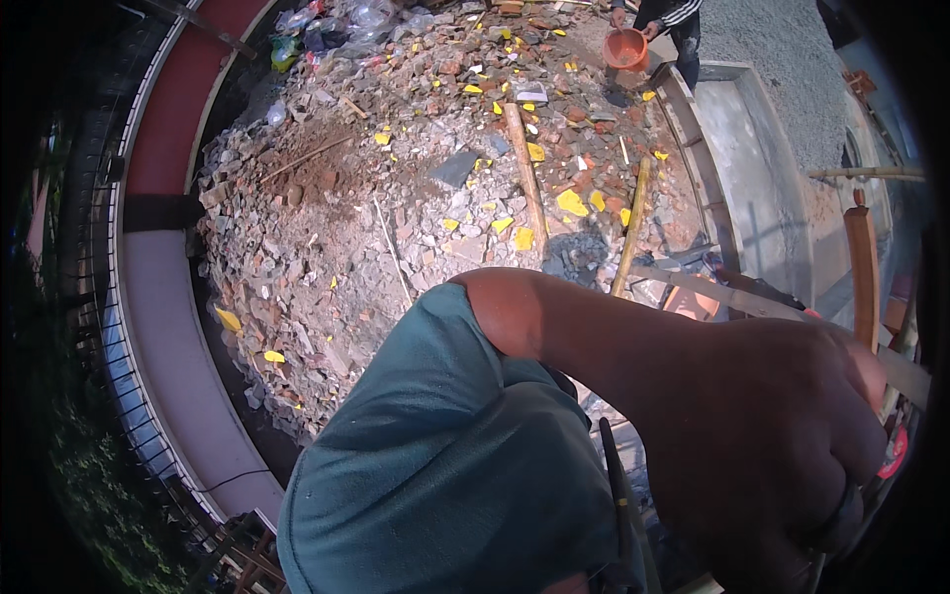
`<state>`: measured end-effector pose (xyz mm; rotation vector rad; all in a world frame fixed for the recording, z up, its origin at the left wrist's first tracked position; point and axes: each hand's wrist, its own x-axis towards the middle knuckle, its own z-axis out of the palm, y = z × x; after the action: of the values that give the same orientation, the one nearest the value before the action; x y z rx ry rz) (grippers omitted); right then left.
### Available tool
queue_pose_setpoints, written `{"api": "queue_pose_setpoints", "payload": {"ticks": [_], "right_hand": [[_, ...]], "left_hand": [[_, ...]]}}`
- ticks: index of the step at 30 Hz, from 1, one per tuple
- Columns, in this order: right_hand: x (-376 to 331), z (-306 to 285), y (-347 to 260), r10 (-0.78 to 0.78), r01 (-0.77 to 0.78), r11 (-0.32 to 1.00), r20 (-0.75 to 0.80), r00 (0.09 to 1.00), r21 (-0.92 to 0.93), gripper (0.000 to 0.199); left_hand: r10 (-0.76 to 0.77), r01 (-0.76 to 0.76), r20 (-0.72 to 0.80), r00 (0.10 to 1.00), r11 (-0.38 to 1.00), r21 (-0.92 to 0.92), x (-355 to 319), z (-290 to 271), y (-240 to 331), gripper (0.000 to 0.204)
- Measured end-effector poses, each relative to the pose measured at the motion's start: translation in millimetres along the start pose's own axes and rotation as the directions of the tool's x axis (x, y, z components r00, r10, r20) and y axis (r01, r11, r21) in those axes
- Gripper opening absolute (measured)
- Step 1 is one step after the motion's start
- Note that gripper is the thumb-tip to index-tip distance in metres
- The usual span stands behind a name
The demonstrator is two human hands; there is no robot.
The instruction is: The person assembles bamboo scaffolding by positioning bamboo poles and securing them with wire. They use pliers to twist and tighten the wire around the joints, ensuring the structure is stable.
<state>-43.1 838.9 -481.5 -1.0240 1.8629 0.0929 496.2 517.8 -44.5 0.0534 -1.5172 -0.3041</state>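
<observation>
My left arm in a teal sleeve (435, 465) crosses the picture from the lower left, elbow bent at the middle. My left hand (782, 436) is close to the camera at the lower right, seen from its back. Its fingers curl down toward something dark (841, 520) at the picture's edge, and I cannot tell whether they grip it. A flat metal bar (737, 295) and an upright wooden post (863, 272) lie just beyond the hand. My right hand is out of view.
Below lies a wide heap of broken brick and concrete rubble (396, 208) with yellow fragments. On it rest a wooden-handled tool (524, 173) and a yellow stick (631, 230). Another person holds an orange bucket (625, 48) at the top. A grey concrete ledge (737, 129) runs on the right, a red-and-white curved parapet (163, 297) on the left.
</observation>
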Motion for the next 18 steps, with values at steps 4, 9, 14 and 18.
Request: {"api": "queue_pose_setpoints", "payload": {"ticks": [4, 9, 14, 18], "right_hand": [[8, -19, -72, -0.023, 0.035, 0.972, -0.052, 0.998, 0.234, 0.022], [4, -40, -148, -0.115, 0.184, 0.909, -0.200, 0.973, 0.374, 0.021], [-41, -93, -205, -0.296, 0.401, 0.903, -0.453, 0.841, 0.154, 0.022], [-150, -168, -279, -0.281, 0.390, 0.919, -0.598, 0.751, 0.058, 0.023]], "left_hand": [[0.068, -0.064, -0.036, 0.997, 0.995, 0.082, 15, -6, 10, 0.010], [0.007, 0.020, -0.180, 0.984, 0.988, 0.150, 10, -38, 10, 0.016], [-0.990, 0.975, 0.051, 0.135, 0.142, 0.173, -187, -52, -112, 0.023], [-0.790, 0.222, 0.273, -0.549, 0.178, 0.959, -415, -79, -61, 0.031]]}}
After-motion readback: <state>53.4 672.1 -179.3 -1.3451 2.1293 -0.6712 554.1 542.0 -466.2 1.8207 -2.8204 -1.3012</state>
